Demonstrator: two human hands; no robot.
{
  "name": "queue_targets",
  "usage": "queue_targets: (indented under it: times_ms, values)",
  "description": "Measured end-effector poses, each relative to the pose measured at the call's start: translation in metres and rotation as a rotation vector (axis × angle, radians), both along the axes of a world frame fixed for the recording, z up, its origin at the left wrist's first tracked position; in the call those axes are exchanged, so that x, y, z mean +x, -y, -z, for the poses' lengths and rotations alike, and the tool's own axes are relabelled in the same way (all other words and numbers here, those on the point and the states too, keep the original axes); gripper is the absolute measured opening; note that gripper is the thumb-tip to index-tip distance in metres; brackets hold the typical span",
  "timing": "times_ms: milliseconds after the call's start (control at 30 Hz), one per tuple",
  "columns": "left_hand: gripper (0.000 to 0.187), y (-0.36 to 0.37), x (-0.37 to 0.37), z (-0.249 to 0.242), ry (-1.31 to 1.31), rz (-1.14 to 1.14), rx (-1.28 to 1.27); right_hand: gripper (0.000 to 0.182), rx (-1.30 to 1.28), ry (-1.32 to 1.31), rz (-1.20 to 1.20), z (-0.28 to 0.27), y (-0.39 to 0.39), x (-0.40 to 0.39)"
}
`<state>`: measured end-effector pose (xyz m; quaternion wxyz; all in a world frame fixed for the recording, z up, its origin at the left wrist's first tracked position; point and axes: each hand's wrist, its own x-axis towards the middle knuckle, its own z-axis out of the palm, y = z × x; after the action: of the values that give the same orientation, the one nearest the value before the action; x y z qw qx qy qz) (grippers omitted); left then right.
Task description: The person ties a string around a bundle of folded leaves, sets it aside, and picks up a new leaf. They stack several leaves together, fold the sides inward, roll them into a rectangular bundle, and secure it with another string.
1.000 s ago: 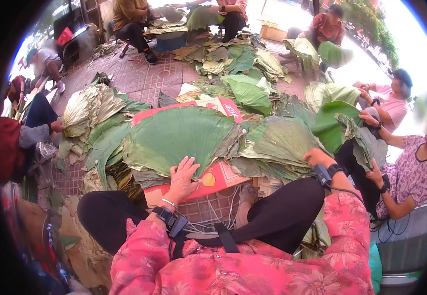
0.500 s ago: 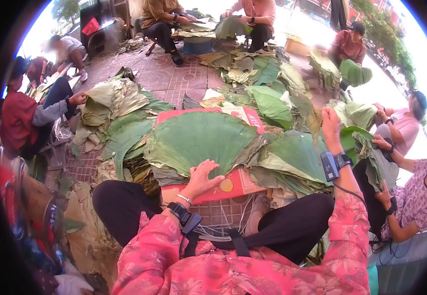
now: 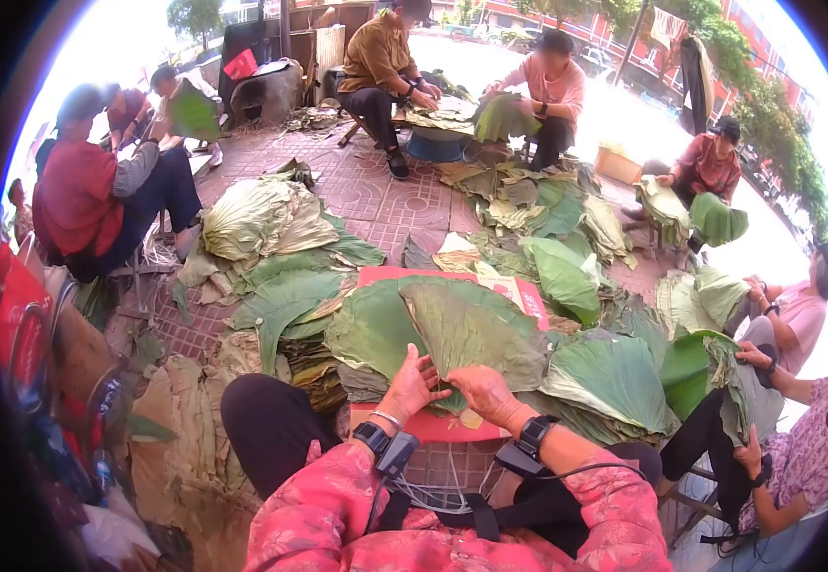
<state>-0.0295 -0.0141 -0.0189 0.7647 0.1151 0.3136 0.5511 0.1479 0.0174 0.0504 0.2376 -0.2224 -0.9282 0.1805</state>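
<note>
Near the middle, a grey-green lotus leaf, folded like a fan, lies over a greener lotus leaf on top of the red cardboard box. My right hand pinches the folded leaf at its narrow lower end. Just left of that end is my left hand, palm turned inward and fingers apart, its thumb close to the right fingertips. Right of the box, a stack of green lotus leaves lies within reach of my right arm.
Another leaf pile spreads to the left, with more leaves behind the box. Several people sit around, some handling leaves; one person in a patterned top sits close on my right. White strings lie between my legs.
My right hand has come down from the raised right side to the middle, bringing the folded leaf over the green one. My left hand has lifted off the green leaf. The view has shifted.
</note>
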Motion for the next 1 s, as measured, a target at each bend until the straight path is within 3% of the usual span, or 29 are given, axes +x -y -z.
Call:
queue_targets:
  times_ms: [233, 333, 467, 533, 633, 733, 833, 933, 1000]
  values:
    - [0.056, 0.0, -0.001, -0.032, -0.007, 0.129, 0.049, 0.014, 0.004, -0.074, 0.099, -0.004, -0.004, 0.013]
    - [0.049, -0.006, -0.006, -0.02, 0.033, 0.138, 0.047, 0.013, 0.075, -0.111, 0.084, -0.01, -0.002, 0.017]
    - [0.039, -0.013, -0.008, 0.0, 0.196, -0.096, 0.056, 0.014, 0.172, -0.025, 0.01, -0.011, 0.004, 0.021]
    - [0.033, -0.009, -0.002, -0.027, 0.236, -0.213, 0.031, 0.016, 0.183, 0.045, 0.007, -0.004, 0.006, 0.023]
    - [0.023, -0.013, -0.007, -0.02, 0.065, -0.358, -0.046, 0.018, 0.153, 0.115, 0.042, 0.01, 0.013, 0.025]
    - [0.02, -0.003, -0.021, -0.006, -0.496, -0.519, -0.006, 0.018, 0.115, 0.093, 0.058, 0.015, 0.017, 0.018]
    - [0.025, 0.002, -0.028, 0.006, -0.782, -0.563, -0.132, 0.02, 0.062, 0.043, 0.049, 0.032, 0.023, 0.01]
    - [0.025, 0.012, -0.033, 0.001, -0.883, -0.587, -0.136, 0.023, -0.042, 0.174, 0.065, 0.037, 0.022, 0.01]
    - [0.036, 0.01, -0.031, -0.001, -1.148, -0.907, -0.091, 0.026, -0.043, 0.094, 0.078, 0.035, 0.02, 0.011]
